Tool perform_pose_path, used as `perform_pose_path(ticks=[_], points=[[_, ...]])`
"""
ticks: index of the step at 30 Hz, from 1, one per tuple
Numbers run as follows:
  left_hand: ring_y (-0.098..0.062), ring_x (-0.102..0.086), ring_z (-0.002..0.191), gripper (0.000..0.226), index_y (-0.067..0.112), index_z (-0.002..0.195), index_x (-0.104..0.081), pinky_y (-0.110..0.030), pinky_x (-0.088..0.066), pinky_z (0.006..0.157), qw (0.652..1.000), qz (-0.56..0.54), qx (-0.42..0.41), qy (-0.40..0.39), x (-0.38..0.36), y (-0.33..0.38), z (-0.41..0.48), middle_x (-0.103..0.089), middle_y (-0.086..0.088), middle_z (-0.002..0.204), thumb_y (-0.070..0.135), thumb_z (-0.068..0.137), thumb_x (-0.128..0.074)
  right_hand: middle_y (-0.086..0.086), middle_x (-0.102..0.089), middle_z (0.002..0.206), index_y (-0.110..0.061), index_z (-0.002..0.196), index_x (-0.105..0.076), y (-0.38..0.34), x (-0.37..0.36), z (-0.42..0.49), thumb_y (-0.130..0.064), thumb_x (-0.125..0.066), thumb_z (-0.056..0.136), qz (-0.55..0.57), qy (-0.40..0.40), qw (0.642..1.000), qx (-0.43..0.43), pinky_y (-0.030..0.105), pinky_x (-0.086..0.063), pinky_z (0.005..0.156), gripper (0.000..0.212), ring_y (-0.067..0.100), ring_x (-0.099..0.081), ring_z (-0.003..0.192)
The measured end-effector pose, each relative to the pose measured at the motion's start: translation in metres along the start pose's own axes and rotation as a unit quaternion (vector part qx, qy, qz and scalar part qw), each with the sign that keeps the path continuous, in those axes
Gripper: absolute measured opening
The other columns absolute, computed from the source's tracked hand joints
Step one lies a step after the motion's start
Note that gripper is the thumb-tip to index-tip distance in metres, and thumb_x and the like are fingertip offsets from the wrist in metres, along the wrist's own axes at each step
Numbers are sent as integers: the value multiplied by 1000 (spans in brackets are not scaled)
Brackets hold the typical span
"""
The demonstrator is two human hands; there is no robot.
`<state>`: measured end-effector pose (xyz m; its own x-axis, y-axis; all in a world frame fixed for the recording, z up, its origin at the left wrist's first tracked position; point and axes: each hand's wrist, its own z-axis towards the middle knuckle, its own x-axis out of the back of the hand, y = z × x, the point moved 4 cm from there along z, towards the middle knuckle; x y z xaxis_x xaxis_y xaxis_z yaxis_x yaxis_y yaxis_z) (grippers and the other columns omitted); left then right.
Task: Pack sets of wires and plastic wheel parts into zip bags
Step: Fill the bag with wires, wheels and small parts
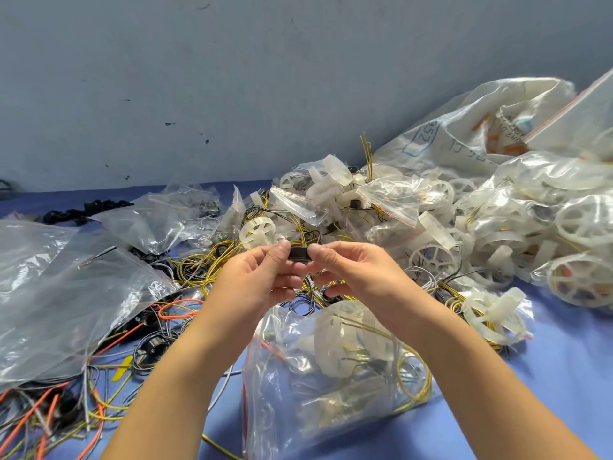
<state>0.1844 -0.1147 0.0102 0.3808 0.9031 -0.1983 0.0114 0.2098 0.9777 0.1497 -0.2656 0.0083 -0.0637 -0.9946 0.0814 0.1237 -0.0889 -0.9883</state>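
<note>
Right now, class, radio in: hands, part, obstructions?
Left hand and right hand pinching one small black part between them. Filled zip bag lies below. Loose wires all around.

The person's body shows as two bare arms only. The left hand (pixel 262 277) and the right hand (pixel 351 270) are uncovered, with slim fingers and fine creases across the knuckles. The left thumbnail (pixel 282 246) and the right thumbnail (pixel 314 250) are cut short, with rounded edges and a smooth, plain surface. The left forearm (pixel 185 366) and the right forearm (pixel 471 366) are bare along their whole visible length — smooth, slender at the wrist, and widening toward the lower edge of the view, which cuts them off.
</note>
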Motion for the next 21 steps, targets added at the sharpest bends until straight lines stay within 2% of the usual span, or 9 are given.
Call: perform_pose_path(ticks=[4,7,9,11,13,15,17,19,21], points=[[-7,-62,57,27,3,98,-66,-17,-54,55,999,-32,29,-4,2,1,-1,-75,-9,80,28,95,-54,-1,-76,95,-23,93,-71,-2,-3,1,-41,-65,91,-9,-7,1000,10,26,-52,73,19,7,-65,77],[-6,-63,56,26,3,95,-66,-17,-54,53,999,7,25,28,20,6,-4,-73,-7,77,27,94,-56,-3,-75,94,-22,100,-70,-5,-5,1,-39,-59,95,-57,9,998,31,22,-51,71,21,5,-66,74],[-7,-62,54,25,2,92,-66,-17,-53,50,995,81,36,48,42,10,-10,-72,-9,75,25,95,-55,-6,-74,95,-23,107,-70,-6,-7,0,-40,-56,97,-178,16,982,68,21,-52,74,24,4,-67,79],[-8,-59,50,25,0,88,-65,-17,-52,46,983,158,74,60,65,9,-19,-70,-9,69,19,97,-53,-10,-72,101,-26,110,-69,-7,-14,-4,-42,-53,99,-317,-4,943,100,21,-49,74,26,2,-64,85],[-10,-55,45,25,-4,84,-63,-19,-50,42,970,197,130,57,82,4,-28,-65,-11,62,14,97,-52,-10,-71,104,-27,112,-68,-7,-24,-8,-43,-48,100,-408,-46,906,102,26,-49,74,27,8,-63,88],[-13,-52,43,24,-5,81,-61,-22,-48,40,959,215,183,16,88,-2,-38,-61,-12,59,10,97,-53,-4,-70,106,-23,112,-65,-3,-37,-9,-45,-43,102,-480,-102,867,87,34,-51,80,33,19,-63,94],[-14,-53,49,22,-2,79,-62,-25,-49,44,949,233,206,-46,84,-9,-48,-63,-10,61,11,95,-55,6,-68,103,-16,108,-63,2,-48,-8,-45,-37,104,-516,-147,841,67,41,-51,81,40,28,-61,96],[-14,-56,56,17,0,83,-63,-26,-52,51,949,228,199,-90,75,-16,-54,-67,-9,70,13,93,-58,10,-64,100,-11,102,-59,7,-56,-6,-44,-32,105,-526,-164,833,54,43,-50,82,43,32,-59,95],[-13,-59,61,14,-1,89,-65,-25,-53,56,955,210,180,-108,64,-24,-56,-68,-8,75,11,92,-60,11,-64,115,-13,114,-57,11,-60,-2,-44,-32,106,-513,-158,843,35,43,-49,89,40,32,-58,108]])
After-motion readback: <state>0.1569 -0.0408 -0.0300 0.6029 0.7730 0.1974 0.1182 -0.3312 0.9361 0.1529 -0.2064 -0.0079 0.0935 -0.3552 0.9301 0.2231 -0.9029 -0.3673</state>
